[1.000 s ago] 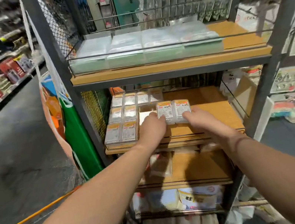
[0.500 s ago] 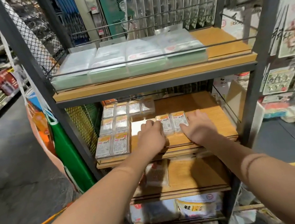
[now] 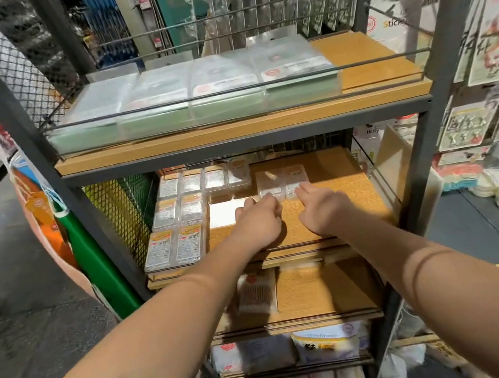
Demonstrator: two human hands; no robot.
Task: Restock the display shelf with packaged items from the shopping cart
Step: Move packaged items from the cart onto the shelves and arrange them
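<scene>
Both my hands reach onto the wooden middle shelf (image 3: 360,200) of the display rack. Two small clear packaged items (image 3: 281,180) lie side by side towards the back of that shelf. My left hand (image 3: 258,222) and my right hand (image 3: 322,206) lie knuckles-up on the wood, and their fingertips touch the packs' near edge. Neither hand grips anything. Several matching packs with orange labels (image 3: 179,230) lie in rows on the shelf's left side.
The top shelf (image 3: 370,69) carries a row of clear green-tinted packs (image 3: 193,99) behind a wire rail. One pack (image 3: 255,291) lies on the shelf below, with bagged goods (image 3: 330,342) lower still. Dark metal posts frame the rack. An aisle runs on the left.
The two packs have slid from the shelf's front to its back, pushed by both hands. My hands went from holding them to resting behind them with the fingertips on their edge.
</scene>
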